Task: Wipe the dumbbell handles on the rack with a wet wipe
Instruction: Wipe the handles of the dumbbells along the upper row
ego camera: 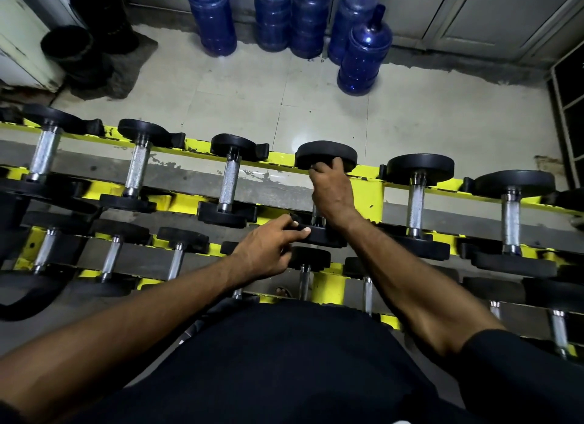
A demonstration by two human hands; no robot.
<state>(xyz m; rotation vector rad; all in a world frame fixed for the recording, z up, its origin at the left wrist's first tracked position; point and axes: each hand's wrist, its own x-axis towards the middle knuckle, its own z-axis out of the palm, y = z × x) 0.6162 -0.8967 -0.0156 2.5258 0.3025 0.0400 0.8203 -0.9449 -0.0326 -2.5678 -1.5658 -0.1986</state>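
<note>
Leaning over the yellow rack, the person has both hands on one dumbbell in the top row. It lies across the rails with its long axis running straight away from the body: the near head is toward the person and the far head is out over the floor tiles.

The right hand is stretched along that axis on top of the handle. It covers nearly all of the handle, and its fingertips hook onto the lower edge of the far head. The left hand comes in from the side and pinches the rim of the near head between thumb and fingers.

So the handle to be cleaned sits directly under the right palm, and the left hand looks to be steadying the weight. I can't spot the wet wipe. It may be under the right palm, but that's hidden.

The bare steel handles of the neighbouring dumbbells lie parallel on either side, so the next wipe would mean a sideways shift. Blue water jugs stand by the wall beyond.
</note>
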